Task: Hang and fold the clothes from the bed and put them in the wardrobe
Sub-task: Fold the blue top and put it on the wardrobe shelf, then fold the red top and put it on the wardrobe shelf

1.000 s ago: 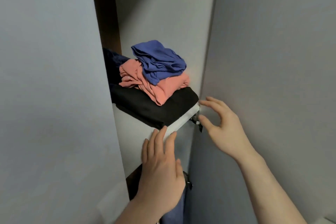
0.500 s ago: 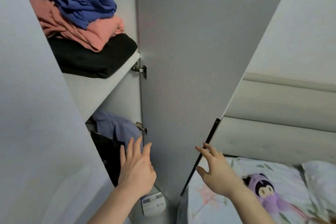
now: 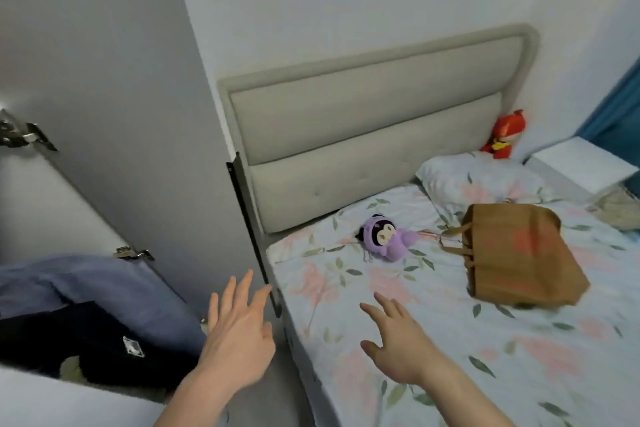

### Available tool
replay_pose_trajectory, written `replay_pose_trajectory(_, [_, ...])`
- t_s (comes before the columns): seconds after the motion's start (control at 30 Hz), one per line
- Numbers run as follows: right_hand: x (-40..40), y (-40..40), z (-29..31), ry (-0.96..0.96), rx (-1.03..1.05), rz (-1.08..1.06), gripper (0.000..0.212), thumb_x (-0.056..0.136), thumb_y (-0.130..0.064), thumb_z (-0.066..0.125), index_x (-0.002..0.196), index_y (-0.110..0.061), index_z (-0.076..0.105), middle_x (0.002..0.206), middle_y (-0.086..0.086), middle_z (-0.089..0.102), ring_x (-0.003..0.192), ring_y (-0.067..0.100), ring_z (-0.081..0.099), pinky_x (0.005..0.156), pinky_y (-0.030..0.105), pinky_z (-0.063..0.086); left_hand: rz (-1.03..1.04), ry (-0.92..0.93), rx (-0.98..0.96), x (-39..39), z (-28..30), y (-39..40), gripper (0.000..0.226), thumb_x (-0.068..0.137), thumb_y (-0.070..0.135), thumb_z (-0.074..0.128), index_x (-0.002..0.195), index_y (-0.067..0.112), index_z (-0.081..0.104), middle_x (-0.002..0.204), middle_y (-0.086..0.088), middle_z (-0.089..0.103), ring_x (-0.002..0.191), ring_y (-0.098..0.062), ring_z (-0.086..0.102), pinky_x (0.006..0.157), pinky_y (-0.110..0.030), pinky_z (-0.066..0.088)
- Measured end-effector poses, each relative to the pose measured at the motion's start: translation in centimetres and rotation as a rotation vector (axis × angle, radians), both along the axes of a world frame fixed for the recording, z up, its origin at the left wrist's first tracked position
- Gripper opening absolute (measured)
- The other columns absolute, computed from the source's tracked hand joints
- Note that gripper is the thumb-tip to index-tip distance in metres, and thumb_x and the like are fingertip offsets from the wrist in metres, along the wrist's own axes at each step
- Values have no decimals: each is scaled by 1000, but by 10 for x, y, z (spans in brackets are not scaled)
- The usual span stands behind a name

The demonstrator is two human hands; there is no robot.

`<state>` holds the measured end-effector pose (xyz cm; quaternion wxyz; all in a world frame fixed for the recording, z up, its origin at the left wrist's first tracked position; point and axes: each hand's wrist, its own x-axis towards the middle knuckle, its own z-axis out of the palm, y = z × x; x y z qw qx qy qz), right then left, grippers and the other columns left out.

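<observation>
left hand (image 3: pixel 239 336) spread, holds nothing, beside bed (image 3: pixel 450 340) edge | right hand (image 3: pixel 398 343) spread, empty, over bed | paper bag (image 3: pixel 512 253), purple doll (image 3: pixel 386 239) on bed | wardrobe door (image 3: pixel 121 80) left of bed

The view turns away from the wardrobe shelf toward the bed (image 3: pixel 450 340); the stacked blue, pink and black clothes are out of sight now. The left hand (image 3: pixel 239 336) leaves the shelf edge and hangs open near the wardrobe door (image 3: pixel 138 114). The right hand (image 3: pixel 398 343) lets go of the hinge area and spreads over the sheet, perhaps not touching it.
</observation>
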<state>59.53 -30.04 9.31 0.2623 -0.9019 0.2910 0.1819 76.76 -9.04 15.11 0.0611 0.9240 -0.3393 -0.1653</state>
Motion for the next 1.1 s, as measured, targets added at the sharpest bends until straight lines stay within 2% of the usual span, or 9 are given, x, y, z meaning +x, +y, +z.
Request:
replay_pose_trajectory(0.23, [-126,-12,6,82,34,-275,68,103,-50,45,162,-34,15,171,-5,-5,157,30,-4,126,50,12,-293,81,-26,-65,-1,-68,62,104,29,36,159,37,8,167,5,-21,154,-22,-20,125,-45,-12])
replay_pose_trajectory(0.47, [-210,-4,27,79,12,-595,67,104,-51,43,162,-35,14,171,-7,-6,157,27,-6,127,50,10,-615,128,-40,-107,6,-132,59,105,30,37,158,37,12,168,6,-13,155,-22,-16,125,-45,-10])
replay_pose_trajectory(0.67, [-264,47,26,100,2,-886,67,103,-52,44,161,-35,15,171,-4,-5,158,27,-7,127,50,7,-931,137,-16,-155,-9,-185,57,105,32,37,158,36,15,169,4,-9,155,-24,-13,125,-46,-8])
replay_pose_trajectory(0.9, [-346,128,39,126,37,-1170,65,103,-51,45,160,-39,16,171,-7,-7,157,25,-9,127,51,7,-1177,147,102,-224,-3,-189,59,106,40,36,160,35,13,170,3,-8,156,-27,-10,126,-48,-3])
replay_pose_trajectory(1.1, [-433,200,55,96,-17,-1417,67,102,-51,46,160,-39,16,171,-7,-5,158,25,-7,127,49,7,-1404,128,61,-330,17,-179,59,106,40,37,160,34,14,170,4,-8,156,-25,-10,126,-48,-3])
